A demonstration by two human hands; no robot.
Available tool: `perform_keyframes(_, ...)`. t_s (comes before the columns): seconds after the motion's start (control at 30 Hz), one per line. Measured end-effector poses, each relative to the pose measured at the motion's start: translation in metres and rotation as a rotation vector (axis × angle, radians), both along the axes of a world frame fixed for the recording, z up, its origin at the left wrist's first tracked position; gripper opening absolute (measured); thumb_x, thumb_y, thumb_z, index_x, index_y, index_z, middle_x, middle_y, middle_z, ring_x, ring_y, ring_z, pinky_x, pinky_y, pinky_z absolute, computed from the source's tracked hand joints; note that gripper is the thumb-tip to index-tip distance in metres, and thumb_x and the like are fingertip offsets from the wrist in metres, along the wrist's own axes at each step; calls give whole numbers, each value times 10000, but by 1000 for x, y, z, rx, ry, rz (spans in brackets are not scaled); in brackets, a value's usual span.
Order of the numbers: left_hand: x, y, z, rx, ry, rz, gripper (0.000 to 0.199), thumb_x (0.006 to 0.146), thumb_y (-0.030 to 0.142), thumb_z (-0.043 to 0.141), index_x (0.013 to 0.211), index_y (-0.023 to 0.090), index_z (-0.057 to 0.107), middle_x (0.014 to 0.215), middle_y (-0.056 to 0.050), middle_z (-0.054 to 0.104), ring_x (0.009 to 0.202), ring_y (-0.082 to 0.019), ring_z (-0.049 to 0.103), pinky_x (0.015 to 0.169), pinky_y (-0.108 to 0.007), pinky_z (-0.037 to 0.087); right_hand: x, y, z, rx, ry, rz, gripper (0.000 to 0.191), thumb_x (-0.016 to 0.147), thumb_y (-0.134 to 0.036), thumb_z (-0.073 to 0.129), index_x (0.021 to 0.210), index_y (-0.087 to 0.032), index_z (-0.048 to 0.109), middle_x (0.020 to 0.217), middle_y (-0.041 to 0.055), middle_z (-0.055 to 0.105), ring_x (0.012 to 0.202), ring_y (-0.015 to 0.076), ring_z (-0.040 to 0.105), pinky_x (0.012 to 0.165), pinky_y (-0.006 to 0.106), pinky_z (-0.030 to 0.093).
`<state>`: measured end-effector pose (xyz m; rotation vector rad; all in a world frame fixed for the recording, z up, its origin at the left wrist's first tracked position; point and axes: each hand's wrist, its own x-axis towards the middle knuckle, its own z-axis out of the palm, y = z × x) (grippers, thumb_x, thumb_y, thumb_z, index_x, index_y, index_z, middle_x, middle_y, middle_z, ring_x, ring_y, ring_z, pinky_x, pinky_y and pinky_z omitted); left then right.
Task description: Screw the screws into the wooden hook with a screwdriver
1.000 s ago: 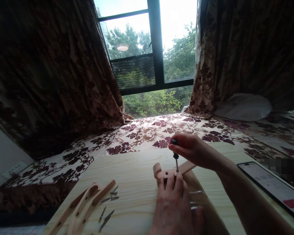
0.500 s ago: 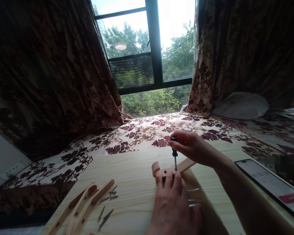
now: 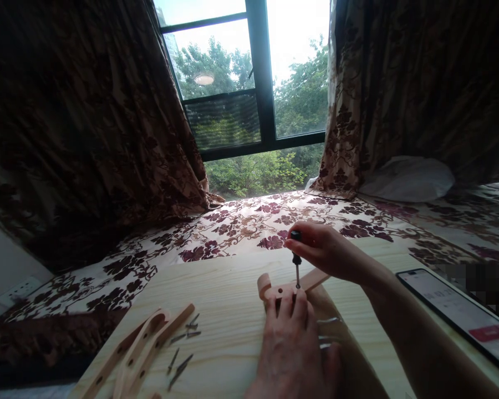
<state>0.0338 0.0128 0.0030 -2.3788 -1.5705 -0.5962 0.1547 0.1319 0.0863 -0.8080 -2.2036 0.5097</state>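
Observation:
My right hand [image 3: 322, 246] is closed around the black handle of a small screwdriver [image 3: 296, 260]. The tool stands almost upright, its tip at a hole in a pale curved wooden piece [image 3: 274, 288] with a rounded, upturned left end. My left hand [image 3: 285, 338] lies over that piece from the near side, fingertips pressing it down close to the tip. Whether a screw sits under the tip is too small to tell. A straight wooden strip [image 3: 318, 278] slants behind, partly covered by my right hand. Underneath is a light wooden board [image 3: 220, 288].
Several curved wooden pieces with holes [image 3: 143, 343] lie at the board's left, beside several loose screws [image 3: 178, 368]. Shiny slim metal things [image 3: 330, 330] lie right of my left hand. A phone [image 3: 457, 316] rests at the right. Floral cloth [image 3: 233, 224] spreads behind, below a window.
Almost nothing differs. My right hand stays on the screwdriver and my left hand on the curved wooden piece; the view has shifted very slightly.

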Motion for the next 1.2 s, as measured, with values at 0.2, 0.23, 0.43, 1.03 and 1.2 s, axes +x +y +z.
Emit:
perform_keyframes(0.2,1,-1,1,-19,-8,0,547,843,448,492,1153,18,629,1285,-232,545,1212,-429,450,1020,-648,352,-1,2,-3,40,8,-64,288,869,-401,530,666,-207,464,568,-35,469,534,113,403,497,240,294)
perform_keyframes(0.23,1,-1,1,-15,-9,2,546,844,449,491,1154,20,629,1285,-231,546,1211,-427,452,1021,-646,352,-2,2,-3,49,3,-80,298,866,-404,531,655,-209,454,562,-35,460,531,113,399,493,241,290)
perform_keyframes(0.43,1,-1,1,-22,-7,-5,545,841,445,495,1152,19,630,1294,-229,540,1214,-428,446,1021,-647,351,1,-2,2,-5,-28,-6,176,862,-350,539,798,-195,592,650,-10,580,584,123,484,529,239,331)
perform_keyframes(1.03,1,0,0,2,7,8,513,832,411,486,1146,32,631,1292,-217,541,1205,-425,453,1018,-645,352,-2,-3,1,-1,-26,-8,243,881,-363,509,699,-203,514,600,-21,546,557,120,471,523,240,323)
perform_keyframes(1.2,1,-1,0,32,-1,-2,513,835,423,485,1133,34,635,1267,-214,558,1185,-417,466,1012,-637,362,-4,1,-3,2,-33,-55,299,881,-409,509,665,-210,454,582,-20,529,549,123,462,519,242,314)
